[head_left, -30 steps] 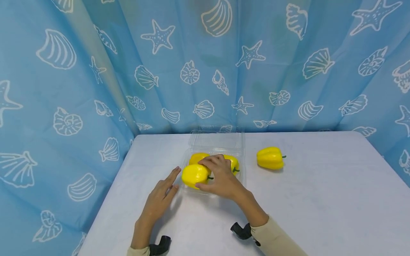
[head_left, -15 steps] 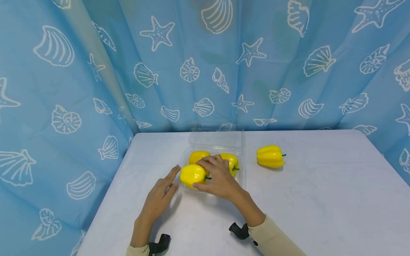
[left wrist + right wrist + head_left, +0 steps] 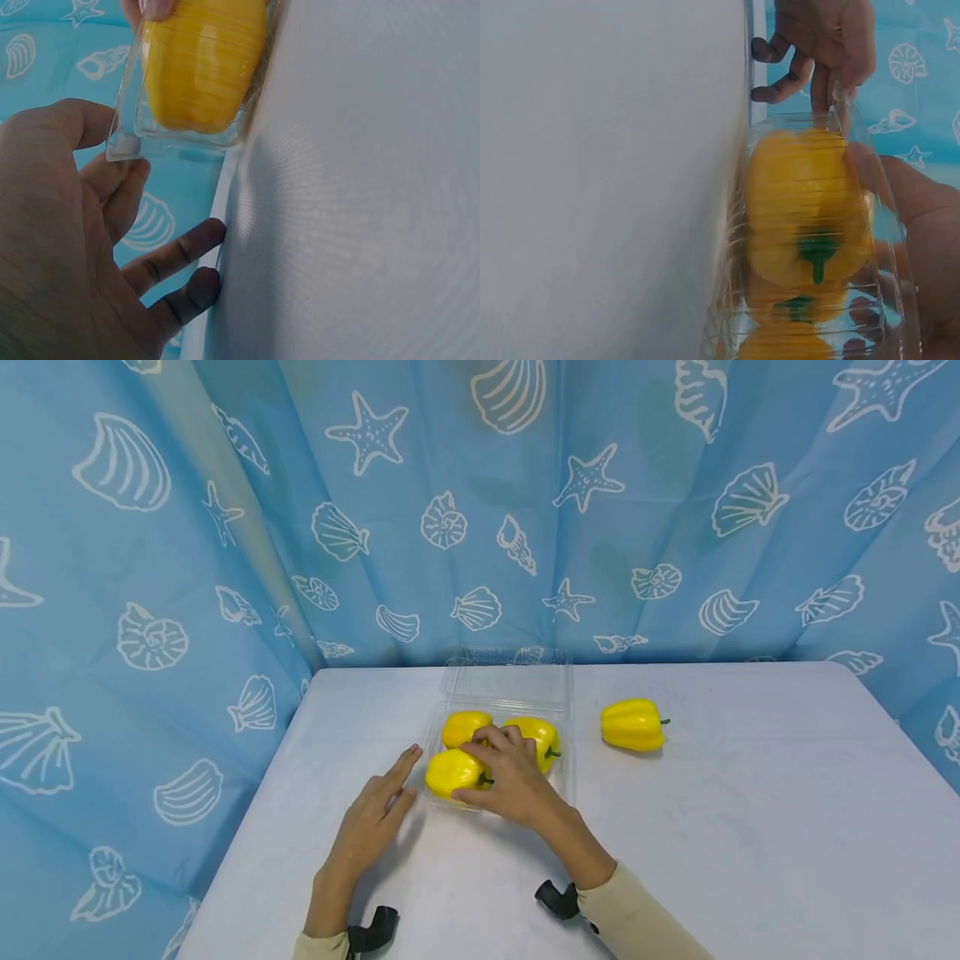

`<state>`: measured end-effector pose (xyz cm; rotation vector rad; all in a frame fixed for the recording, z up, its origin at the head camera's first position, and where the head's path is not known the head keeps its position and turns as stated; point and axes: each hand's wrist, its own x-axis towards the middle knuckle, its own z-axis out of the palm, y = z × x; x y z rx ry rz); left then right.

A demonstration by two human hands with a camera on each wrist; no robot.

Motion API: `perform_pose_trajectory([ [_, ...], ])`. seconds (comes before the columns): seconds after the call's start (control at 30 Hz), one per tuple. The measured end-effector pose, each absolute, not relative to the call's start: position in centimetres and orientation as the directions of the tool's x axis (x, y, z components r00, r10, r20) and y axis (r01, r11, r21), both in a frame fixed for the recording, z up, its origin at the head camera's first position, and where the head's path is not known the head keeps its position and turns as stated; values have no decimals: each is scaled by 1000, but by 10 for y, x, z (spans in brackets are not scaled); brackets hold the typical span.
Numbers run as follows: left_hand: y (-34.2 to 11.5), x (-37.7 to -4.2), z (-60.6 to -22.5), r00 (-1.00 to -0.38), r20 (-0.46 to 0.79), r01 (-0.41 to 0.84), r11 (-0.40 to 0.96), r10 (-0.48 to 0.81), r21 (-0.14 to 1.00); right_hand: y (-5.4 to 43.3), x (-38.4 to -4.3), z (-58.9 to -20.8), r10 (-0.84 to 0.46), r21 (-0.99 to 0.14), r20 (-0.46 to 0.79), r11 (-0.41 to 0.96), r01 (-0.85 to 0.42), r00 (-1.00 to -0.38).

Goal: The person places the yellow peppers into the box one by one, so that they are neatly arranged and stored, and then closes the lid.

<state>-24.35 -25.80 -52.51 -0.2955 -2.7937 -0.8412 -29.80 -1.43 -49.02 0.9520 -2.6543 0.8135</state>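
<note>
My right hand (image 3: 510, 777) grips a yellow bell pepper (image 3: 450, 772) with a green stem, its thumb on the near side and its fingers over the far side. This pepper sits low in the front left of a clear plastic clamshell container (image 3: 566, 777). Behind it in the container are two more yellow peppers, one at the back left (image 3: 462, 727) and another at the right (image 3: 546, 737), partly covered by my fingers. Extended beside the container's left edge, my left hand (image 3: 371, 827) has its thumb at the rim corner in the left wrist view.
A fourth yellow pepper (image 3: 632, 725) lies on the white table (image 3: 750, 827), right of the container. The raised clear lid (image 3: 510, 685) leans back toward the blue shell-patterned curtain (image 3: 637, 527). Black wrist cameras (image 3: 558, 900) are worn at both sleeves.
The pepper in my right hand has gone down a little into the container, showing more of the peppers behind. My left hand has stayed at the left edge.
</note>
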Motion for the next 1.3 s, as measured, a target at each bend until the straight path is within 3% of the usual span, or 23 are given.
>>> perform_pose_trajectory([
  [0.33, -258, -245, -523, -954, 258, 270, 804, 151, 530, -10, -298, -482, -549, -434, 342, 627, -647, -762],
  [0.8, -257, -244, -525, -952, 266, 277, 805, 153, 525, 23, -303, -462, -486, -522, 452, 536, -663, -748],
  [1.3, -257, -243, -525, -956, 256, 264, 806, 145, 530, 70, -314, -451, -403, -502, 497, 590, -633, -769],
])
